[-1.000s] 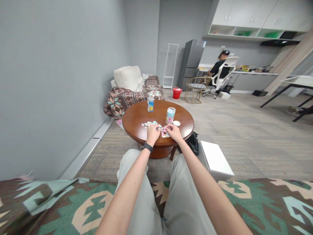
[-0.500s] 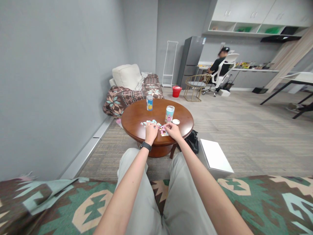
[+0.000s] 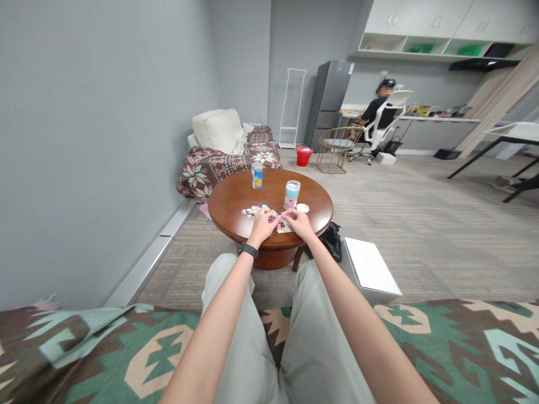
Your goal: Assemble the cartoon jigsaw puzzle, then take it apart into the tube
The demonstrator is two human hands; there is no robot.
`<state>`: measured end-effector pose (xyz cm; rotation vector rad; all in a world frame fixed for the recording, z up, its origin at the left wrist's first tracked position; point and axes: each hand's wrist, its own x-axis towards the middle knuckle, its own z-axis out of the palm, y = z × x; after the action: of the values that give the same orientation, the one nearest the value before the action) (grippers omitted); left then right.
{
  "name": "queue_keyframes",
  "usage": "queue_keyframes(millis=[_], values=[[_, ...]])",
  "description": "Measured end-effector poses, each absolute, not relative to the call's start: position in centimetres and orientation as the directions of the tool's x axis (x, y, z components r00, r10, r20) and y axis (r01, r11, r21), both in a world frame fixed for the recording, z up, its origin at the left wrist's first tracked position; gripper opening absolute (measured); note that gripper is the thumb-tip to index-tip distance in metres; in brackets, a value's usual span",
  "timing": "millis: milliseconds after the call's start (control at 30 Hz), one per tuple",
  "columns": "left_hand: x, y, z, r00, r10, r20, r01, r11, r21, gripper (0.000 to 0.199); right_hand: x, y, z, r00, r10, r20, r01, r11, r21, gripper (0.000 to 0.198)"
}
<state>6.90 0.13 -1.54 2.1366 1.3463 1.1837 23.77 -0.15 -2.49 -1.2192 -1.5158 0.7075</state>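
My left hand (image 3: 263,225), with a dark band on its wrist, is closed in a pinch at the near side of the round wooden table (image 3: 236,193). Its fingertips meet those of my right hand (image 3: 300,224), also pinched, over a small pinkish jigsaw piece that is mostly hidden. Below the fingers lies a partly assembled jigsaw puzzle (image 3: 283,227) in pink and white. Loose jigsaw pieces (image 3: 251,211) are spread behind and left of my left hand. Just beyond my right hand are an open printed canister (image 3: 292,194) and its white lid (image 3: 302,208).
A second, blue canister (image 3: 257,177) stands at the table's far side. A white box (image 3: 370,264) is on the floor to the right, beside a black bag (image 3: 332,241). Farther back are a red bucket (image 3: 304,156), a wire-framed chair (image 3: 338,148) and a seated person (image 3: 374,112).
My left hand has turned and its fingers have reached right, so its fingertips now meet my right hand's. My right hand has shifted only slightly.
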Motion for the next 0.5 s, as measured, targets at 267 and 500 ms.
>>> queue_keyframes(millis=[267,500], values=[[6.91,0.18,-1.18,0.253,0.867,0.430,0.585,-0.491,0.646,0.009,23.96,-0.39,-2.21,0.008,0.949,0.316,0.277,0.302,-0.912,0.027],[6.92,-0.20,-0.83,0.316,0.865,0.390,0.534,-0.502,0.681,0.018,23.93,-0.30,-1.90,-0.003,0.935,0.354,0.367,0.331,-0.870,0.024]])
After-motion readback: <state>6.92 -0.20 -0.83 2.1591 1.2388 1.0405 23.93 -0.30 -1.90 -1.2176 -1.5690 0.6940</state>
